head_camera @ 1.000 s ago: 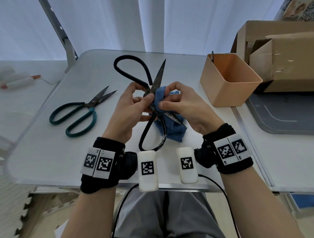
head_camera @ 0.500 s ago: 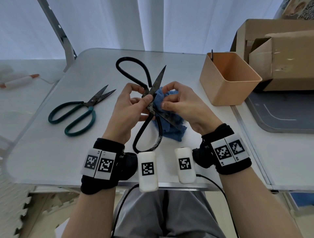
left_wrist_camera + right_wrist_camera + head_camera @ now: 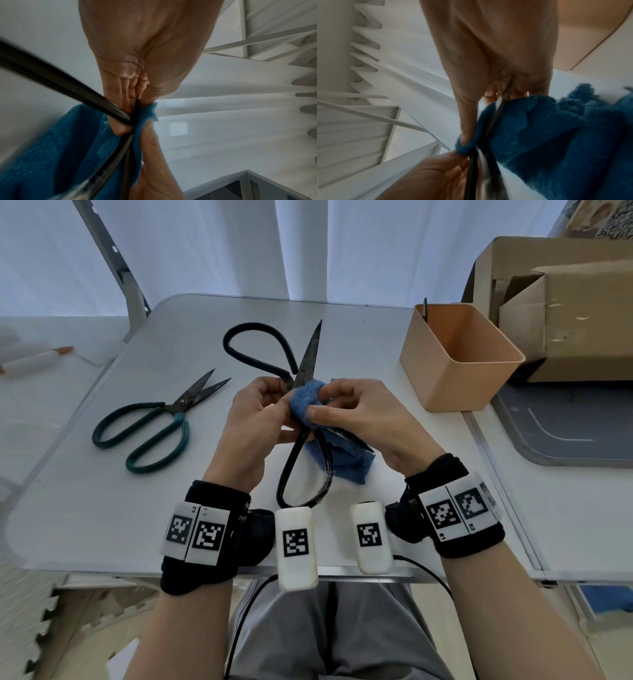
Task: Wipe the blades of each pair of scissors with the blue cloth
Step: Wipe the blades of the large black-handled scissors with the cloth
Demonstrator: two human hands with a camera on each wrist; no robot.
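Centrally in the frame, the left hand (image 3: 255, 422) is gripping the large black scissors (image 3: 310, 361) near their pivot, blades spread, one blade pointing to the upper middle. The right hand (image 3: 356, 412) is pinching the blue cloth (image 3: 305, 402) around the other blade, cloth hanging toward the counter (image 3: 102, 508). Left of centre, the green-handled scissors (image 3: 150, 426) are lying flat. An orange bin (image 3: 459, 357) is sitting at upper right.

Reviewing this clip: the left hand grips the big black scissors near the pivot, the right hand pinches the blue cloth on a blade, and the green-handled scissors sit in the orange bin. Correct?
Not quite: the green-handled scissors lie on the table, left of the hands, per the head view. The rest holds.
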